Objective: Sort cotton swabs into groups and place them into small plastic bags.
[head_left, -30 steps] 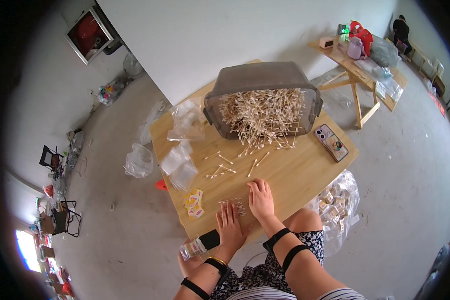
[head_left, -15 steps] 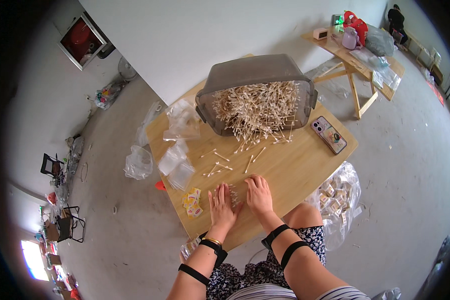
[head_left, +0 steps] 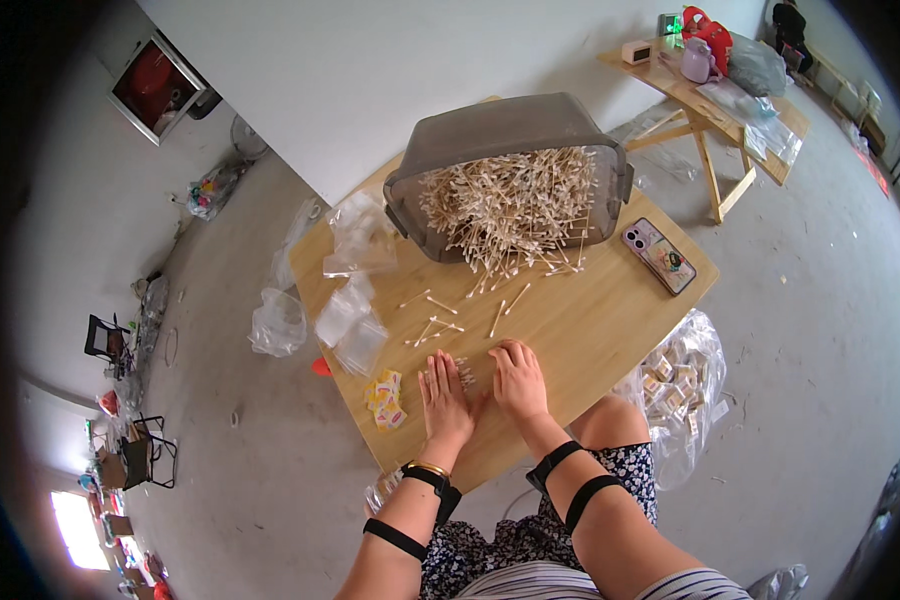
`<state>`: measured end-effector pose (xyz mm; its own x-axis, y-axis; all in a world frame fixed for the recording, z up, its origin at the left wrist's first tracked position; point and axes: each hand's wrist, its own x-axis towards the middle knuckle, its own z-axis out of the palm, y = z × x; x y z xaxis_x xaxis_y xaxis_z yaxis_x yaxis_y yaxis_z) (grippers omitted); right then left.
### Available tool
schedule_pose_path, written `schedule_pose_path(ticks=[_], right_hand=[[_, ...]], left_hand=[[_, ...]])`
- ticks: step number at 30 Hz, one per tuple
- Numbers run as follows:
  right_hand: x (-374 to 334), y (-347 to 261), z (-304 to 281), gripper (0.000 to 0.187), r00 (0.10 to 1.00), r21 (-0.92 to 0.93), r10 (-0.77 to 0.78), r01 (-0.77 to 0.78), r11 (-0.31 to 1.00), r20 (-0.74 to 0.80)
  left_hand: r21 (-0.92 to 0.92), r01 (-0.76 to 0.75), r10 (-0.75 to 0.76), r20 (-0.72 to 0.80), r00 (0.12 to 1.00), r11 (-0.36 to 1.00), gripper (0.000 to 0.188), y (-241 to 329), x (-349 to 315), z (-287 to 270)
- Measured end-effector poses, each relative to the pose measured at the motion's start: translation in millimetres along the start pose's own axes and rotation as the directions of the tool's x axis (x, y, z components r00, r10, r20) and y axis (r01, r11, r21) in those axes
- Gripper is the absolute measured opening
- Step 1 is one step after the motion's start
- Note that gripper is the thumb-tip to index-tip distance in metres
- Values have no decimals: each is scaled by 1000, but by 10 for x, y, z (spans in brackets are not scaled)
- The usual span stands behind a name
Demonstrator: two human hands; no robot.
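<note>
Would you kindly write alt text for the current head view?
A person's left hand lies by cotton swabs on a wooden table, the right hand beside it; beyond them, a tipped grey bin spills more swabs.

Soft, even light, blown-out window (head_left: 80, 530) lower left, dark fisheye edges.

Left fingers (head_left: 439, 376) straight, right fingers (head_left: 514, 354) bent
</note>
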<state>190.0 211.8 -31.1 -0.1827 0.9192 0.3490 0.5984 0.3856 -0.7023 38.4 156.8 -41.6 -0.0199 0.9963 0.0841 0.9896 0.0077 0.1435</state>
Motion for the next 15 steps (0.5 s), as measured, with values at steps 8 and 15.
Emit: schedule_pose_path(ticks=[8,15], right_hand=[[-5,8,16,30,1000,5,-6,6,1000,0],[5,-17,-4,30,1000,-6,7,-7,1000,19]], left_hand=[[20,49,-50,29,998,999,92,61,-91,-5],[45,67,-72,105,992,997,93,148,-252,-100]])
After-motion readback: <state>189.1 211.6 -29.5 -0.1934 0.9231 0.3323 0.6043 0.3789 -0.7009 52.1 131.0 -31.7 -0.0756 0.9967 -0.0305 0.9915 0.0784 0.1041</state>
